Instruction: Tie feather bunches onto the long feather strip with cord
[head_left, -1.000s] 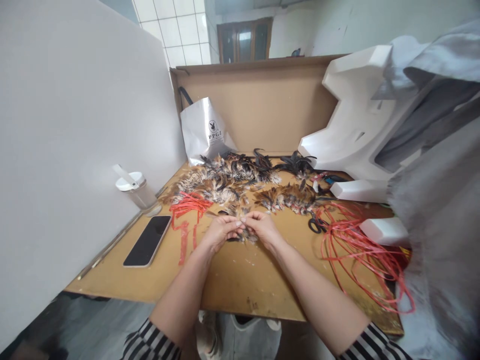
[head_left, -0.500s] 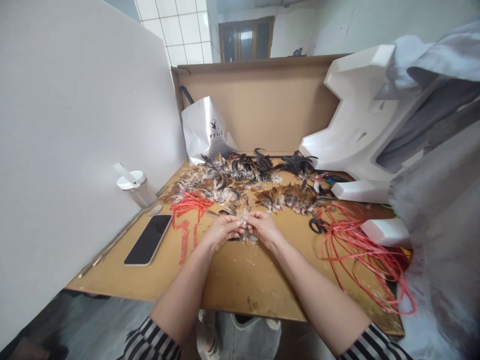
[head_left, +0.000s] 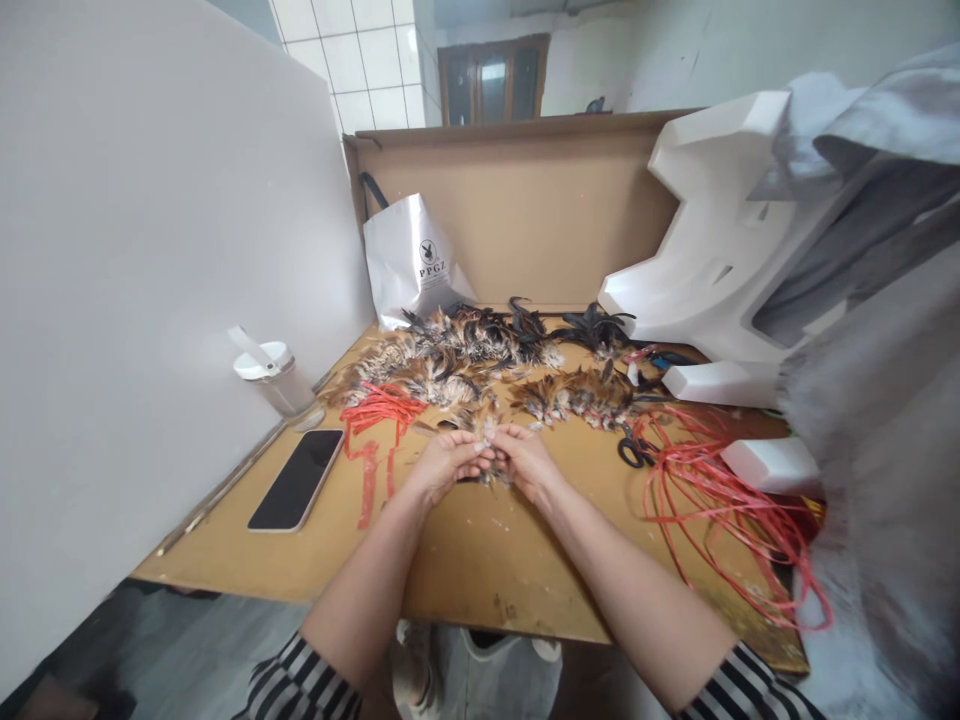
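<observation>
My left hand point(head_left: 452, 462) and my right hand point(head_left: 523, 460) meet above the middle of the table, their fingertips pinched together. Between them they hold brown and pale feathers point(head_left: 487, 412), whose tips stick out above and below the fingers. Exactly where each finger presses is hard to make out. Just beyond the hands lie rows of brown feather bunches point(head_left: 442, 375), and another row of feathers point(head_left: 581, 393) is at the right. Short red plastic strips point(head_left: 382, 406) lie left of my left hand.
A phone point(head_left: 297, 480) and a lidded cup point(head_left: 274, 378) are at the left. Black-handled scissors point(head_left: 634, 450) lie by a tangle of red plastic strips point(head_left: 720, 510) at the right. Behind stand a silver bag point(head_left: 409, 260) and a white plastic frame point(head_left: 720, 230). Black feathers point(head_left: 596, 328) lie near the frame.
Both hands stay at nearly the same spot, still pinching the feathers. The fingers have shifted only slightly; everything else on the table is unchanged.
</observation>
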